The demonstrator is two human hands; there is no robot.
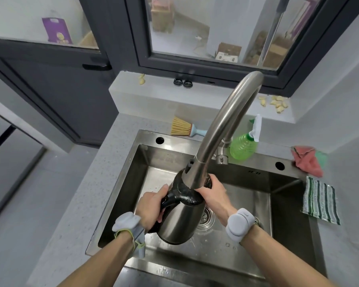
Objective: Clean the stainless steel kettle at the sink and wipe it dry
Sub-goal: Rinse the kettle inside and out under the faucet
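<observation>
Kitchen corner, grey stone bench (120, 141) under a dark-framed window, steel sink (245, 241) set into it. Held over the basin: stainless steel kettle (178, 222), tilted with its black top up under the faucet (222, 125) head, apparently so water can reach the lid and upper rim while runoff drops straight toward the drain (205, 216). Left hand (151, 206) wrapped around the black handle, carrying the weight and setting the tilt. Right hand (214, 193) curled over the far side of the black top just below the spout, seemingly steadying or rubbing that part; fingertips hidden behind the kettle, so exact contact unclear. No stream plainly visible, though droplets lie on the sink floor. Grey bands on both wrists. Just behind the faucet base, green spray bottle (243, 146); on the back edge of the bench, small hand brush (182, 127). Right of the sink, striped cloth (319, 201) draped over the rim and red cloth (307, 160) bunched near the wall, both within reach, likely for the drying step, which looks not yet begun. Washing judged under way.
</observation>
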